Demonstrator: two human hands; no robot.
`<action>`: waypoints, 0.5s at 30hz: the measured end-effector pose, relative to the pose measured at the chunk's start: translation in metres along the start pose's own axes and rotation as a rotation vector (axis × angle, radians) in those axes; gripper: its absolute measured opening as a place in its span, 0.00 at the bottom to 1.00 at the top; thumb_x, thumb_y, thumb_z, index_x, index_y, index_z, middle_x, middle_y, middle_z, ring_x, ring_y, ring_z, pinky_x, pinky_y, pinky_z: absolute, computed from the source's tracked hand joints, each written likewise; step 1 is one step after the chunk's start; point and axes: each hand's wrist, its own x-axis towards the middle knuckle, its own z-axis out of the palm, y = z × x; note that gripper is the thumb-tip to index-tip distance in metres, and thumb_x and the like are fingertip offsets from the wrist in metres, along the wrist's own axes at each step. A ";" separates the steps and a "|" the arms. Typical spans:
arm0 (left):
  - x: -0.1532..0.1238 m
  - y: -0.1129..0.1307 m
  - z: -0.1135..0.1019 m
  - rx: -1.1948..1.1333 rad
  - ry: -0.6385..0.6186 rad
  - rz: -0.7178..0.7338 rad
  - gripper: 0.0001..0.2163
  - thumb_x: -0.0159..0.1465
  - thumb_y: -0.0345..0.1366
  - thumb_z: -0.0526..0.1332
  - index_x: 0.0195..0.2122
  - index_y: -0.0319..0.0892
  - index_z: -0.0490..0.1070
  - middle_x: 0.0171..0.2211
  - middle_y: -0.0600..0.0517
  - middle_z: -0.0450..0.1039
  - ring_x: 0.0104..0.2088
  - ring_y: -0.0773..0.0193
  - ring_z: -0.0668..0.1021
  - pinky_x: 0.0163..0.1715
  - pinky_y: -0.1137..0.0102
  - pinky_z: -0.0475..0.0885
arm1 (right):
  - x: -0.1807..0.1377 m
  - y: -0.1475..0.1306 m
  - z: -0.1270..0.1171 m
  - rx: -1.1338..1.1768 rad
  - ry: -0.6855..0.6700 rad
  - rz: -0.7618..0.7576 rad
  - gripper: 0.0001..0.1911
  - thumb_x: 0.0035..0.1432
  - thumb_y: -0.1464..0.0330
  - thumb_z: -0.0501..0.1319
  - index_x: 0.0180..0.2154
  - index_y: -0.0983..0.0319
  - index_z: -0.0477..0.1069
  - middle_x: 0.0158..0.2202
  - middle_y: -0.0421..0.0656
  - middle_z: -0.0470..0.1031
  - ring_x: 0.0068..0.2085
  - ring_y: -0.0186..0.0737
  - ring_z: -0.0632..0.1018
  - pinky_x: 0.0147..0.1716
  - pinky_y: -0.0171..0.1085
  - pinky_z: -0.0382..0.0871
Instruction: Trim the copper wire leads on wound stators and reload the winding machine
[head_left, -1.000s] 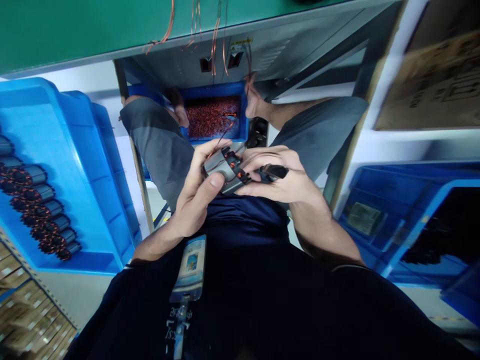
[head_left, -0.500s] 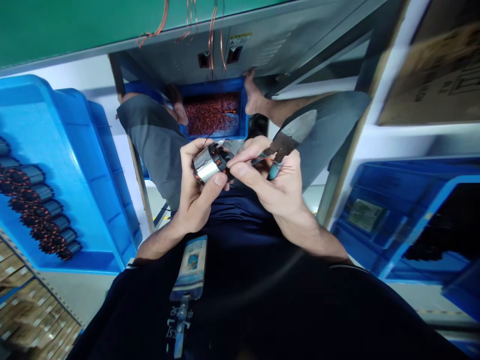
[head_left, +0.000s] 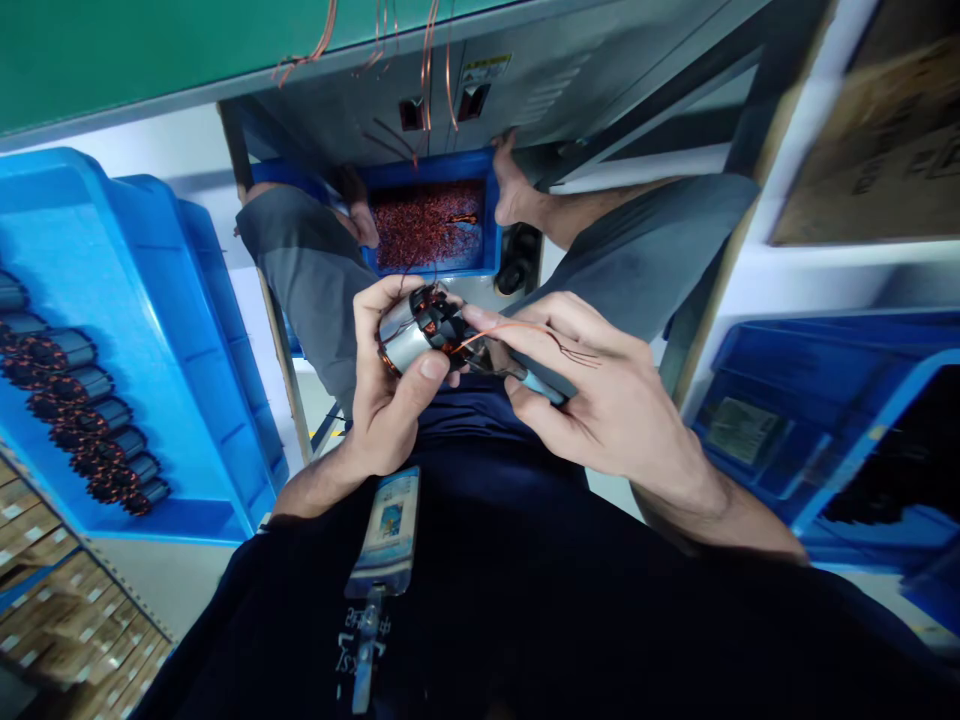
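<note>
My left hand is closed around a motor stator, a silver cylinder with black end pieces and copper windings, held above my lap. My right hand grips pliers by their light-blue handles. The metal jaws are partly hidden and lie against the stator's black end, near where a copper wire comes out. That wire runs back over the right fingers and splits into several thin ends. Fine wires also stick up from the stator's far side.
A blue bin with copper wire scraps stands between my feet. To the left, a blue crate holds several stators. Another blue crate with dark contents is on the right. Copper wires hang over the green tabletop's edge.
The pliers have turned from pointing up and away to having their jaws at the stator's end. My right hand has rotated and shifted right, its fingertips off the wire. The left hand still holds the stator.
</note>
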 end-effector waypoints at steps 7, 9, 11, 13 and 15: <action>-0.002 -0.002 -0.001 0.036 -0.019 0.042 0.24 0.79 0.46 0.70 0.74 0.57 0.72 0.63 0.47 0.75 0.40 0.62 0.83 0.38 0.64 0.86 | 0.002 -0.005 -0.004 -0.096 -0.028 -0.021 0.37 0.76 0.74 0.65 0.80 0.47 0.73 0.45 0.43 0.81 0.45 0.44 0.86 0.53 0.46 0.88; -0.002 -0.003 -0.001 0.039 -0.028 0.058 0.24 0.80 0.46 0.69 0.75 0.58 0.72 0.63 0.48 0.75 0.39 0.65 0.82 0.39 0.67 0.85 | 0.001 -0.005 -0.003 -0.123 -0.006 -0.018 0.34 0.76 0.73 0.67 0.78 0.49 0.76 0.43 0.41 0.82 0.41 0.41 0.85 0.49 0.42 0.88; -0.002 -0.006 -0.001 0.042 -0.022 0.046 0.22 0.81 0.46 0.69 0.74 0.59 0.72 0.63 0.49 0.75 0.39 0.66 0.82 0.39 0.68 0.84 | 0.003 -0.004 -0.001 -0.110 0.020 -0.021 0.31 0.77 0.71 0.69 0.76 0.49 0.79 0.43 0.40 0.85 0.40 0.40 0.86 0.47 0.39 0.88; -0.002 -0.010 -0.002 0.046 0.004 0.020 0.22 0.81 0.48 0.68 0.73 0.58 0.71 0.62 0.49 0.75 0.40 0.65 0.82 0.41 0.67 0.84 | 0.010 0.001 0.002 -0.031 0.024 -0.034 0.27 0.77 0.70 0.72 0.73 0.49 0.82 0.48 0.40 0.90 0.44 0.40 0.90 0.50 0.39 0.88; -0.001 -0.016 -0.004 0.068 0.053 -0.020 0.22 0.81 0.51 0.69 0.72 0.58 0.70 0.60 0.49 0.76 0.44 0.62 0.84 0.45 0.64 0.85 | 0.019 0.007 0.006 0.071 0.029 -0.036 0.23 0.78 0.70 0.71 0.69 0.51 0.85 0.55 0.41 0.92 0.51 0.42 0.92 0.56 0.39 0.88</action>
